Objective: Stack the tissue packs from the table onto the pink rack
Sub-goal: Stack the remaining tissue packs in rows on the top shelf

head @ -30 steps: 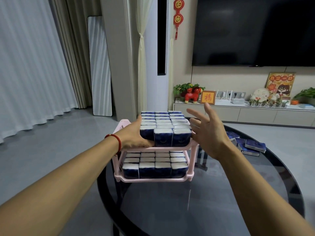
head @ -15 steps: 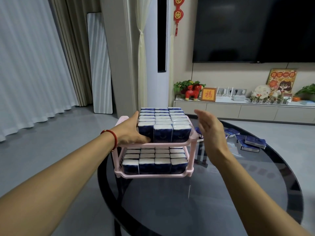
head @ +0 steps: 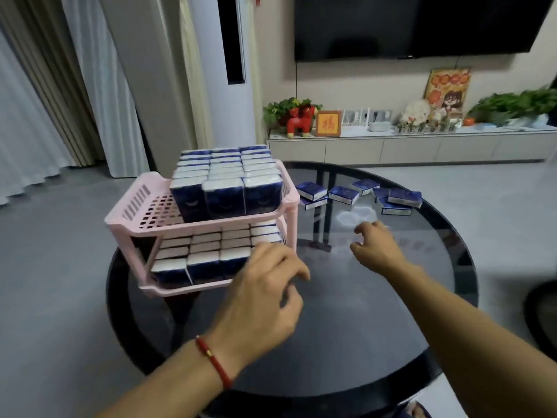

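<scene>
The pink two-tier rack (head: pixel 141 220) stands at the left edge of the round dark glass table (head: pixel 346 342). Its upper tier holds rows of blue-and-white tissue packs (head: pixel 226 182) pushed to the right side, leaving a bare strip on the left. The lower tier is filled with more tissue packs (head: pixel 205 254). Several loose tissue packs (head: pixel 358 194) lie on the far side of the table, right of the rack. My left hand (head: pixel 265 297), with a red cord on the wrist, hovers in front of the rack's lower right corner, fingers loosely curled and holding nothing. My right hand (head: pixel 373 248) is over the table centre, fingers spread, nothing in it.
A low white TV cabinet (head: pixel 407 146) with plants and ornaments runs along the far wall under a dark screen. Curtains and a tall white unit stand at the back left. A dark object (head: pixel 542 312) shows at the right edge beside the table.
My left hand has left the upper-tier packs and dropped to the rack's lower front. My right hand has moved away over the table. The view has tilted down and shifted right.
</scene>
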